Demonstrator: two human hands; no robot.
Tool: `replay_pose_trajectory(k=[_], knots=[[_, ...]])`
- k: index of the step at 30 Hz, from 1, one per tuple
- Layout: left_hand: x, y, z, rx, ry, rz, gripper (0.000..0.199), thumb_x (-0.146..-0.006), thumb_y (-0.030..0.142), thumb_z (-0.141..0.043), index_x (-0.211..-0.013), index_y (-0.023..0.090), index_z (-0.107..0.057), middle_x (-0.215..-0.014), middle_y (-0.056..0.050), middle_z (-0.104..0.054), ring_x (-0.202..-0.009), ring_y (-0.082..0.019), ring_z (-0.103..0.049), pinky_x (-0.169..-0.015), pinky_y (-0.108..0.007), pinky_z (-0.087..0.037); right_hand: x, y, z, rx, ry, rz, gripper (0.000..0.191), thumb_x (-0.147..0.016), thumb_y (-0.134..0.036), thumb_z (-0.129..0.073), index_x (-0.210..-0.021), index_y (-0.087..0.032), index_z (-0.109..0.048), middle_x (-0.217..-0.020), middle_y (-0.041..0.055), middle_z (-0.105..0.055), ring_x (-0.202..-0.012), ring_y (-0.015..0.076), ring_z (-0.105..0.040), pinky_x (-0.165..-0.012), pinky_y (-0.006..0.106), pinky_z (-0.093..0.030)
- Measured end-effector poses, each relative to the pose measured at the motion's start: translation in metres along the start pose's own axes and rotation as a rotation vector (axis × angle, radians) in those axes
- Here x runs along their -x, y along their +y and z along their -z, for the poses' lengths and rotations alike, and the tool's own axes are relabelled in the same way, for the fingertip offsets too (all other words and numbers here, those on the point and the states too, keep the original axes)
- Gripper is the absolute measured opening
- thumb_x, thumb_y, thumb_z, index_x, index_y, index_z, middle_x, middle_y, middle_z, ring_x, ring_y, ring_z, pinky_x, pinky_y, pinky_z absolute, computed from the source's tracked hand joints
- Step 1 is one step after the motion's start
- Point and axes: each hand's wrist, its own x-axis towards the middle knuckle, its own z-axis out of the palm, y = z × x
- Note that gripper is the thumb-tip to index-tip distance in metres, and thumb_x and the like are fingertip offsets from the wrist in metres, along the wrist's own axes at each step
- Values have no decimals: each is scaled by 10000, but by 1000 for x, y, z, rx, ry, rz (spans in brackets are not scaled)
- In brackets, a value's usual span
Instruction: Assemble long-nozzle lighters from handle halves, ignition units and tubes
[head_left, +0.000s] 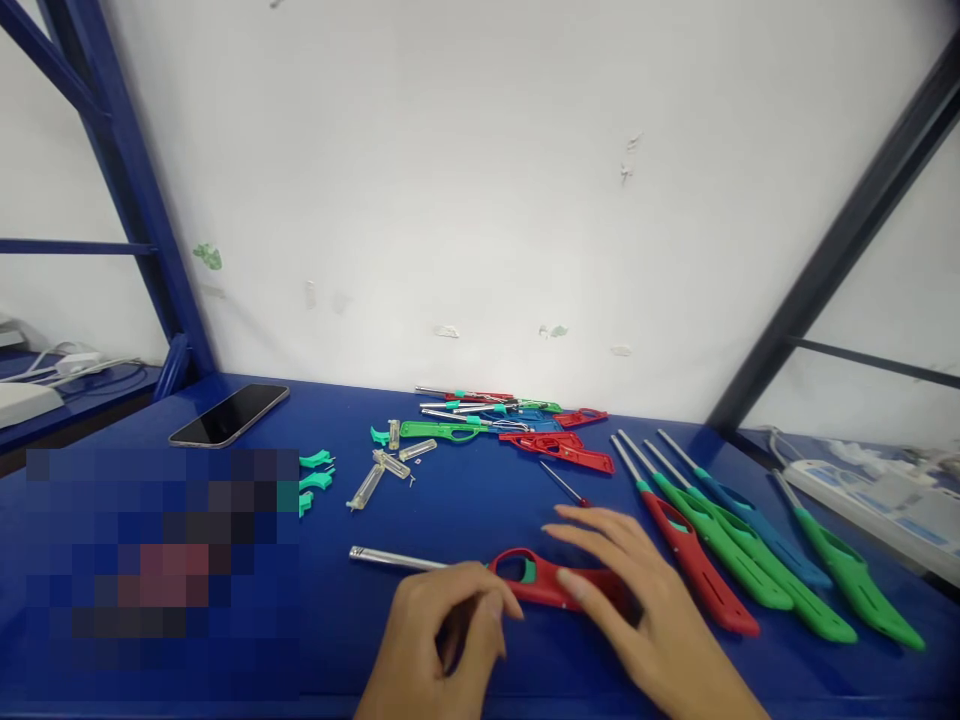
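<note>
A red long-nosed gas lighter (551, 592) with a metal tube and green trigger lies across the front of the table. My left hand (442, 640) is closed in a pinch in front of it, where its tube meets the handle. Whatever is between the thumb and index finger, if anything, is hidden. My right hand (637, 590) is over the handle's right end, fingers spread apart and thumb at the red plastic. Just beyond that hand lies a thin screwdriver (564, 484) with a red handle.
On the right lie several whole lighters, including a red one (697, 560) and a blue one (765, 530). Open shells (559, 455), clear fuel tanks (366, 488) and green triggers (316, 480) are spread further back. A phone (231, 415) lies at left, behind a blurred patch.
</note>
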Motion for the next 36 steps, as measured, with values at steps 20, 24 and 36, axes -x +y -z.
replay_pose_trajectory(k=[20, 24, 36], knots=[[-106, -25, 67, -1266, -199, 120, 356, -1019, 359, -687, -1325, 184, -640, -1323, -105, -673, -1103, -262, -703, -918, -471, -614, 11, 65, -5, 89, 275, -19, 286, -1026, -410, -556, -1140, -299, -793, -1204, 61, -801, -1113, 327, -763, -995, 545, -615], [-107, -26, 64, -1314, -217, 107, 354, -1019, 357, -688, -1322, 182, -642, -1321, -105, -674, -1105, -263, -703, -921, -474, -613, 12, 58, -3, 72, 344, 22, 248, -1026, -394, -568, -1119, -293, -775, -1123, 34, -819, -1025, 284, -792, -911, 446, -647], [-105, -26, 77, -1086, -85, -25, 229, -1051, 226, -404, -983, 179, -617, -1006, -138, -755, -860, -312, -743, -730, -386, -510, 18, 32, 8, 33, 628, -158, 243, -1032, -422, -567, -1123, -290, -749, -954, 13, -828, -736, 214, -798, -622, 297, -607]])
